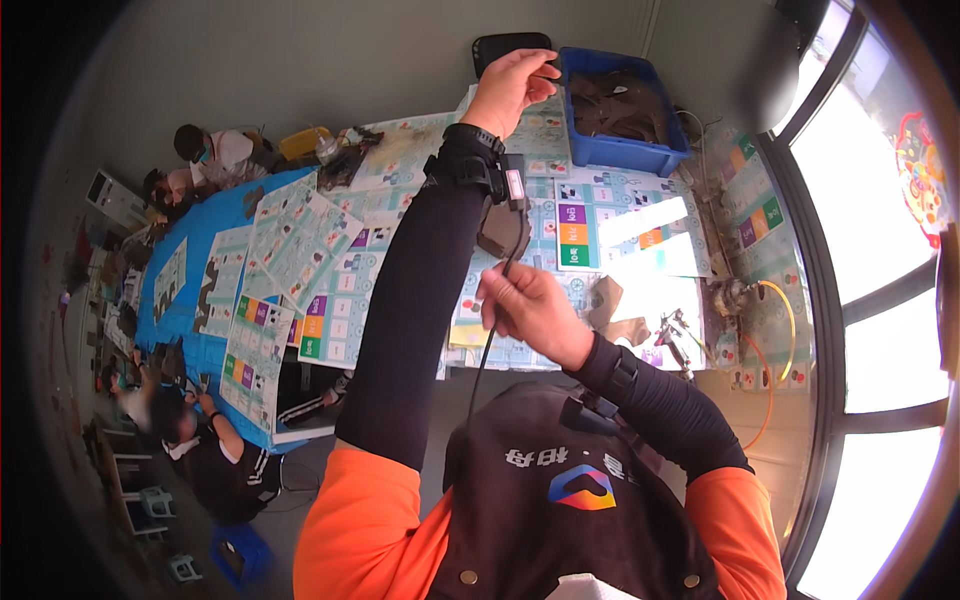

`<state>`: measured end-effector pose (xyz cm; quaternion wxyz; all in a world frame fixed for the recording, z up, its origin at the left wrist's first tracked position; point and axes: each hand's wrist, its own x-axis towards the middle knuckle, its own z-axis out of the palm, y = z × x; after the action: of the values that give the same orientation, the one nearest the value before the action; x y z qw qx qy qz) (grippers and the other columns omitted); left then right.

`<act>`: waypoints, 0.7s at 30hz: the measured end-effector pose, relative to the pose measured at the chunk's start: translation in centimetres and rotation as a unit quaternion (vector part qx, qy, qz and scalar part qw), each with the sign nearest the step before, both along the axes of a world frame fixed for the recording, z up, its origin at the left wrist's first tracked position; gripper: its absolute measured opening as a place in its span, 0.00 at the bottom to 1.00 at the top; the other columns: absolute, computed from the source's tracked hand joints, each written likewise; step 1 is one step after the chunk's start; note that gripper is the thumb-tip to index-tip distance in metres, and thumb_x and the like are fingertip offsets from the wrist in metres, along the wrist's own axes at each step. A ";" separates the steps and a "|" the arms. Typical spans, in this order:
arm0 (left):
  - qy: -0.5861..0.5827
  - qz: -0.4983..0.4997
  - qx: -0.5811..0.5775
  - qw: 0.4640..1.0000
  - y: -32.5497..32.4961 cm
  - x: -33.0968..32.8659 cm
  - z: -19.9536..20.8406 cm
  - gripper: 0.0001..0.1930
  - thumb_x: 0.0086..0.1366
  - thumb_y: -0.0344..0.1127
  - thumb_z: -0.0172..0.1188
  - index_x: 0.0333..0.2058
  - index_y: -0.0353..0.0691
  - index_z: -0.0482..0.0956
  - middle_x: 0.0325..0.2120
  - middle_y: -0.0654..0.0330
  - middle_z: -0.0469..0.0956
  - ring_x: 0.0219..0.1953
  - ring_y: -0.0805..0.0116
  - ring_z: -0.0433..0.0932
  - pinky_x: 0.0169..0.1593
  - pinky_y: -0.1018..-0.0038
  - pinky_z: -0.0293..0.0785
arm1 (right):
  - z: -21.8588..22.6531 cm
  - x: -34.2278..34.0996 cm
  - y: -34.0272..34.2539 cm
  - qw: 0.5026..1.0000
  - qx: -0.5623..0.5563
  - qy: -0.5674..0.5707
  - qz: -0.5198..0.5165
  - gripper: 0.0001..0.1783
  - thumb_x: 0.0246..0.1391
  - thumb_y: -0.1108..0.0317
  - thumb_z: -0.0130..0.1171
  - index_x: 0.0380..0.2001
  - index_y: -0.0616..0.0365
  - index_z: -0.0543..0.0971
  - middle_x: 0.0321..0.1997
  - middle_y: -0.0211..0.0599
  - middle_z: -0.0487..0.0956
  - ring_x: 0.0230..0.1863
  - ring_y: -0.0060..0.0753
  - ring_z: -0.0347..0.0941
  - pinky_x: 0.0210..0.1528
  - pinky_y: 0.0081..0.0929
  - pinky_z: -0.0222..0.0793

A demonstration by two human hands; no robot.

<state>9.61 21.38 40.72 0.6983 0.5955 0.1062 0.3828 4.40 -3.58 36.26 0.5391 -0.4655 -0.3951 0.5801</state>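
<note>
My left hand (513, 92) is raised over the far part of the table, its fingers loosely bent and apart with nothing in them. A black strap and a small box-shaped device (514, 184) sit at my left wrist. From that device a black cable (482, 372) hangs down toward my apron. My right hand (540, 312) is closed around this cable with thumb and fingers, below the device. Partly hidden behind the device and cable, a stack of brown pieces (506, 232) lies on the patterned table cover (400, 160).
A blue bin (625, 152) of dark brown pieces stands at the far right. Tan pieces (605, 300), a spray gun (678, 342) and a yellow hose (790, 318) are near my right arm. People sit around a blue-covered table (185, 320) at left. Windows line the right.
</note>
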 end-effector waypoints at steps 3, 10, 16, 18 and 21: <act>0.104 0.148 -0.169 0.969 1.3 -4.4 -8.4 0.11 0.61 0.39 0.53 0.37 0.39 0.76 0.27 0.62 0.76 0.23 0.74 0.73 0.29 0.82 0.68 | -1.2 -0.5 0.5 0.998 -0.033 0.008 -0.054 0.17 0.63 0.59 0.42 0.28 0.61 0.71 0.18 0.32 0.73 0.14 0.15 0.65 0.15 0.13 0.59; -0.105 0.086 -0.382 0.914 -1.2 -10.7 -14.2 0.10 0.60 0.39 0.53 0.37 0.41 0.74 0.23 0.65 0.73 0.27 0.73 0.70 0.34 0.74 0.67 | -4.3 -1.2 -2.2 0.951 -0.145 -0.180 0.205 0.27 0.59 0.50 0.46 0.43 0.69 0.70 0.37 0.40 0.76 0.33 0.27 0.75 0.31 0.21 0.72; -0.146 0.005 -0.189 0.971 -7.6 -8.8 -8.6 0.08 0.62 0.37 0.52 0.35 0.40 0.75 0.22 0.65 0.73 0.24 0.74 0.70 0.31 0.78 0.67 | -3.6 -1.7 -1.4 0.997 -0.074 0.002 0.034 0.26 0.55 0.52 0.54 0.36 0.71 0.70 0.35 0.42 0.75 0.29 0.31 0.78 0.27 0.20 0.72; -0.087 0.058 -0.122 0.987 -8.6 -8.5 -7.8 0.08 0.62 0.36 0.52 0.33 0.40 0.76 0.21 0.65 0.74 0.22 0.76 0.70 0.30 0.80 0.67 | -3.7 -1.9 -1.5 0.997 -0.071 -0.039 -0.016 0.25 0.55 0.53 0.54 0.34 0.71 0.70 0.32 0.42 0.76 0.27 0.31 0.78 0.26 0.20 0.72; -0.009 0.119 -0.007 0.993 -9.5 -7.0 -8.2 0.07 0.62 0.35 0.53 0.32 0.39 0.77 0.20 0.65 0.75 0.21 0.81 0.69 0.27 0.85 0.65 | -5.3 -0.7 -1.7 0.992 -0.033 -0.079 -0.096 0.24 0.56 0.53 0.53 0.30 0.70 0.70 0.26 0.39 0.75 0.26 0.31 0.78 0.25 0.19 0.73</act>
<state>2.60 11.91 32.52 0.6528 0.5702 0.1722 0.4680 3.73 -5.26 30.97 0.5440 -0.5632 -0.3700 0.4999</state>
